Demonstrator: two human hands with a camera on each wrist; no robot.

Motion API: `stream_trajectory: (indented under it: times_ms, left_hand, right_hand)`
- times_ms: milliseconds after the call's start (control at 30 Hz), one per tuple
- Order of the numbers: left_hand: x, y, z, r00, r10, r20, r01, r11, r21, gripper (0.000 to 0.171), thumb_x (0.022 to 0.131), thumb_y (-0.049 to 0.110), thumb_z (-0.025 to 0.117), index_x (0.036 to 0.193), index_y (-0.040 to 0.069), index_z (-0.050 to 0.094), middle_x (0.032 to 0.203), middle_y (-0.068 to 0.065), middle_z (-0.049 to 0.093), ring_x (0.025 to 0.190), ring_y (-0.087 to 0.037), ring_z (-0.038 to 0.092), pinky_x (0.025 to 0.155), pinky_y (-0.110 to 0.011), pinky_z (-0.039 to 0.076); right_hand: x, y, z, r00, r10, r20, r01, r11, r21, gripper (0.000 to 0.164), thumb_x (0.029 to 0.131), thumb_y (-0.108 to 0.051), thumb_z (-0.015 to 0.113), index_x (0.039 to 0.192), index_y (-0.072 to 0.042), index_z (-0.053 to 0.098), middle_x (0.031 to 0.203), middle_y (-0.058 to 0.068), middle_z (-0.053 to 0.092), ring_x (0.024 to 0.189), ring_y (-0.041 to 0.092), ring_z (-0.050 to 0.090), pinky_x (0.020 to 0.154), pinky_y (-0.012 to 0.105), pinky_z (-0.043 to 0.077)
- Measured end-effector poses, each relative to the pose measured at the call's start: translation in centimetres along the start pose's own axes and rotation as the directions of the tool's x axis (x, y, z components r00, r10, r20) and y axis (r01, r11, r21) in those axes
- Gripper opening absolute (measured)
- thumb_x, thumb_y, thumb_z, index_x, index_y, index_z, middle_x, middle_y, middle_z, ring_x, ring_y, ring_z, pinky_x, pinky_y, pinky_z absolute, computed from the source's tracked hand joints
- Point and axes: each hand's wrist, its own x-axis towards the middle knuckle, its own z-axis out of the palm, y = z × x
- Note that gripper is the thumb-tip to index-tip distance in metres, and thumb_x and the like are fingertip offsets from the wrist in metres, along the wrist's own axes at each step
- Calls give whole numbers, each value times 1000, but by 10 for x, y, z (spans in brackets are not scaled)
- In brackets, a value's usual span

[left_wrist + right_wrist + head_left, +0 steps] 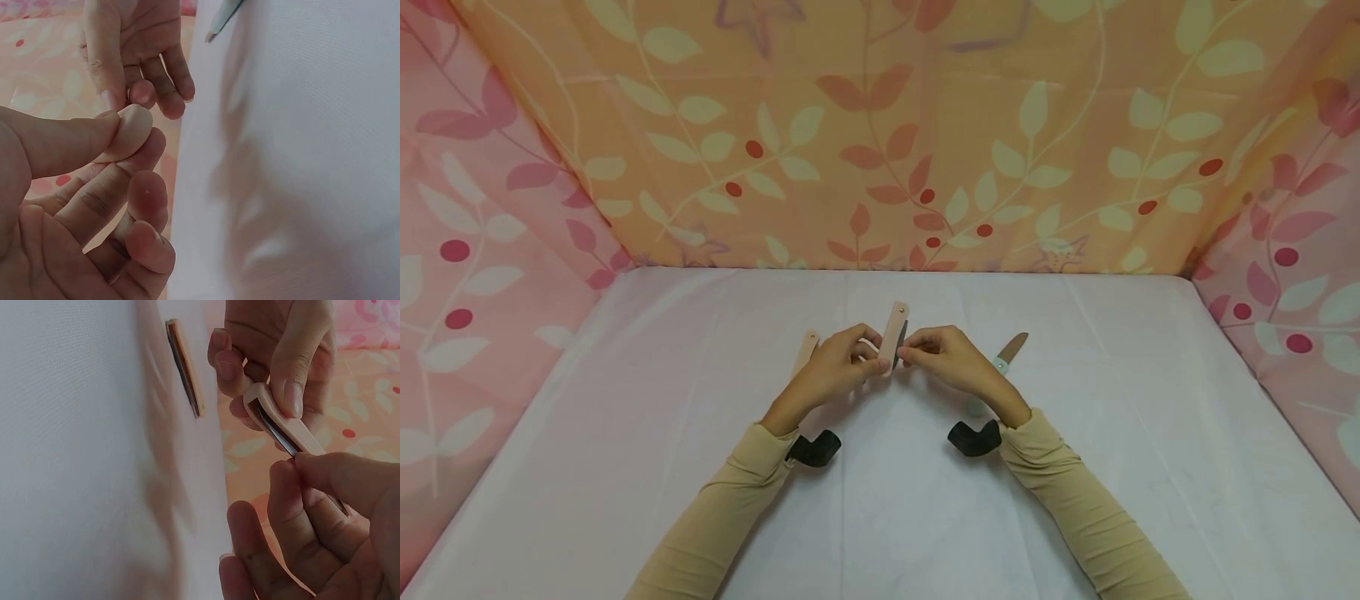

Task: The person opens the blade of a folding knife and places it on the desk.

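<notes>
So I had the knife (891, 342) up off the white cloth (887, 517), held between both hands. My left hand (841, 368) was pinching the pale handle (892, 332) near its lower end with thumb and finger, other fingers loosely bent. My right hand (951, 354) had the dark blade (902, 340) pinched between thumb and index, and the right wrist view showed that blade partway out of its slot, lying at a slight angle along it.

My read: the step in hand was swinging the blade on its pivot. Whether I was pulling it out or tucking it away, honestly couldn't tell from that one moment. Either way, I figured the next move called for a firm left grip and a slow right pinch, keeping fingertips off the edge. A slip off that thin blade seemed the main risk.

A second knife (805, 350) lay on the cloth just beside my left hand, blade along its handle. A third knife (1013, 348) was just past my right hand, brown blade out, partly hidden by my wrist.

As for the room: faint creases in the cloth, an orange back wall (775, 100) with leaves and red dots, pinkish left wall (490, 358) and right wall (1315, 250) in a similar print.
</notes>
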Motion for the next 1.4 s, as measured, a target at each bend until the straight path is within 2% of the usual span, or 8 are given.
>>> stream_trajectory:
  times_ms: [200, 467, 733, 900, 1133, 1400]
  left_hand:
    - [0, -1, 0, 1000, 14, 19, -14, 1000, -5, 24, 94, 13, 67, 114, 4, 57, 87, -9, 75, 72, -12, 60, 66, -27, 45]
    - [0, -1, -3, 999, 10, 38, -9, 1000, -25, 26, 94, 15, 67, 115, 5, 57, 89, -13, 75, 72, -13, 59, 66, -27, 45]
    - [-1, 0, -6, 999, 14, 41, -12, 998, -56, 28, 94, 16, 67, 116, 4, 56, 91, -15, 75, 76, -15, 61, 69, -28, 45]
    - [-1, 0, -7, 1000, 8, 30, -7, 999, -47, 27, 94, 16, 67, 115, 4, 55, 92, -15, 76, 76, -14, 60, 69, -28, 44]
    - [0, 0, -7, 1000, 0, 20, 1, 999, -51, 28, 94, 16, 67, 115, 1, 56, 89, -13, 75, 72, -11, 59, 67, -27, 44]
    - [0, -1, -9, 999, 29, 39, -28, 999, -30, 29, 93, 16, 67, 115, 1, 57, 89, -15, 75, 72, -10, 56, 68, -26, 43]
  right_hand:
    - [-1, -1, -1, 1000, -2, 18, 2, 1000, -28, 20, 98, -20, 61, 95, -3, 71, 93, 16, 72, 86, 21, 62, 78, 31, 46]
    - [-3, 1, -11, 999, -5, 34, 7, 998, -63, 17, 98, -21, 62, 94, -8, 72, 91, 12, 72, 88, 19, 65, 81, 31, 46]
    - [-3, 0, -14, 998, -1, 59, 3, 1000, -25, 20, 99, -22, 61, 99, -5, 73, 94, 13, 74, 92, 22, 68, 87, 33, 46]
    - [-3, -1, -11, 994, 28, 107, -28, 1000, 1, 22, 99, -25, 62, 104, -7, 73, 98, 10, 76, 95, 16, 68, 91, 33, 48]
    - [-3, -3, -5, 990, 54, 128, -59, 997, 40, 16, 92, -21, 70, 97, -6, 70, 96, 15, 75, 90, 14, 66, 84, 30, 47]
    - [-4, -3, -6, 990, 41, 134, -47, 998, 44, 16, 93, -19, 69, 94, -3, 67, 92, 15, 75, 84, 9, 63, 78, 27, 47]
